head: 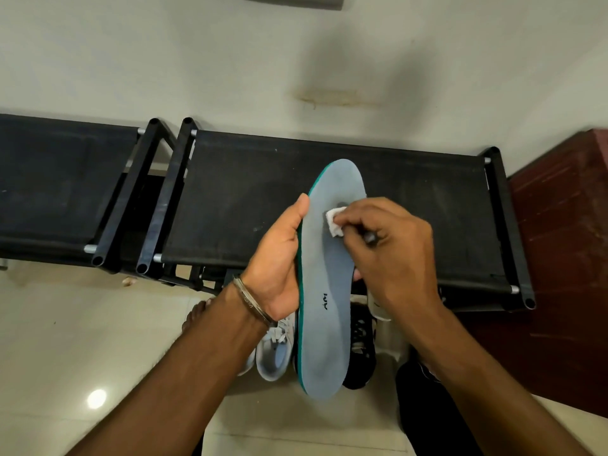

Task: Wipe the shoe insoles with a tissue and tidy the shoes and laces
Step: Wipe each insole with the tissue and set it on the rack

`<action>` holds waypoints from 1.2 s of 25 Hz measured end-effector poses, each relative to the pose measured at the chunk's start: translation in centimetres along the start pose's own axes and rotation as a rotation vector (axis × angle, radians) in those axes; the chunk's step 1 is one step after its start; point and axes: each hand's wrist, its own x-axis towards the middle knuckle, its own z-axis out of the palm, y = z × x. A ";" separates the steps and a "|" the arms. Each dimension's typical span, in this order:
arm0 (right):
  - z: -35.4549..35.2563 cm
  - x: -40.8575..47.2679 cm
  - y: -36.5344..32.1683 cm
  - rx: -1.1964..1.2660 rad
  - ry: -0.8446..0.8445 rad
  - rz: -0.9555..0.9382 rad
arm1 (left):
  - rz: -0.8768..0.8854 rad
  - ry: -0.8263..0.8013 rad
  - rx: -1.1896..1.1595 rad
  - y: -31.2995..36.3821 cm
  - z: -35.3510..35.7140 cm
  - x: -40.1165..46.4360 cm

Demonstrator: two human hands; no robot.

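Insole: I see my left hand (279, 258) gripping the grey insole (324, 291) by its edge, above the shoes (279, 350) on the floor.
Tissue: my right hand (394, 248) pinches the white tissue (335, 220) against the insole.

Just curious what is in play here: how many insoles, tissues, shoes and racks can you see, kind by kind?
Insoles: 1, grey-blue insole, held by the left hand
Tissues: 1, white tissue, pinched by the right hand
Shoes: 2 partly visible, grey shoe and black shoe
Black racks: 2, left rack and right rack
Total: 6
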 end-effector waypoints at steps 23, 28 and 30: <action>1.0 -0.7 -1.2 0.210 -0.102 0.077 | -0.007 0.047 -0.046 -0.1 -1.2 0.3; -0.4 0.4 0.9 0.005 0.131 0.117 | -0.042 0.000 0.035 -0.9 0.2 -0.1; 0.2 0.0 0.1 0.082 0.045 0.098 | -0.029 0.036 -0.002 -0.4 0.1 -0.2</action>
